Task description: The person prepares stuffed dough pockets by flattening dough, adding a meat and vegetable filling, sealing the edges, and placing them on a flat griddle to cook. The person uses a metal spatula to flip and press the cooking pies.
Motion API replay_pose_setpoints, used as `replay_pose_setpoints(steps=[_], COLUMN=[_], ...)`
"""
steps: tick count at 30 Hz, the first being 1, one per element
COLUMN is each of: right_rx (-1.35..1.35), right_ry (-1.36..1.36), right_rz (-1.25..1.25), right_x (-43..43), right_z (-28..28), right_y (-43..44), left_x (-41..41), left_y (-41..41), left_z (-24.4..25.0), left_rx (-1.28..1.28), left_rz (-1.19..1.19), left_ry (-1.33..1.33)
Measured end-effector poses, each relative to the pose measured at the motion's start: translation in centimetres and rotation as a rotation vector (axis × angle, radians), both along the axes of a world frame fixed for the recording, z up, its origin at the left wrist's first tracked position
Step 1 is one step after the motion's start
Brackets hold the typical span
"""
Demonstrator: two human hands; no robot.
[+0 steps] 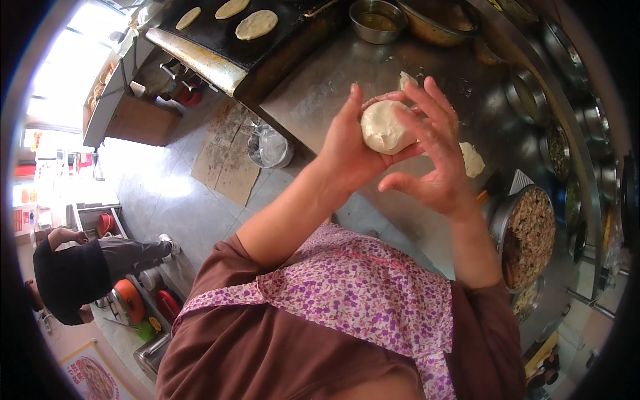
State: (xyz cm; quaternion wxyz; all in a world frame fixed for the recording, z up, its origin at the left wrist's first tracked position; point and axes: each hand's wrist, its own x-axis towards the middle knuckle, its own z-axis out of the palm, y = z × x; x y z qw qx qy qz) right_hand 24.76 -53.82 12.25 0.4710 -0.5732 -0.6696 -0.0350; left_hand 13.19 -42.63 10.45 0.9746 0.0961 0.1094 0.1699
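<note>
A round ball of white dough [384,131] rests in my left hand [350,142], which is cupped around its side and underside. My right hand [440,150] is beside the ball with its fingers spread, some of them passing in front of the dough's right side. Whether those fingers touch it, I cannot tell. Below my hands is a stainless steel worktop [320,95]. On it lie a flat piece of dough [471,159], partly behind my right hand, and a small dough scrap [408,80] past my fingertips.
Flat dough rounds [256,25] lie on a black griddle [210,37] at the upper left. A metal bowl of yellowish liquid [377,25] stands at the back. To the right is a large bowl of chopped filling [532,232]. A lined bin [270,146] and a person [75,280] are at left.
</note>
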Motion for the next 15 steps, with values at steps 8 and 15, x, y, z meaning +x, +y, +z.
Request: replay_pose_setpoints(steps=[8, 15], right_rx=[0.063, -0.28], right_ry=[0.181, 1.434], right_rz=[-0.089, 0.371], right_x=[0.9, 1.2], right_z=[-2.9, -3.5], right_y=[-1.7, -1.8], left_x=[1.7, 1.3], left_y=[-3.3, -3.6], left_z=[-1.2, -2.7], left_rx=[0.273, 0.252], left_rz=[0.223, 0.013], left_ry=[0.14, 0.047])
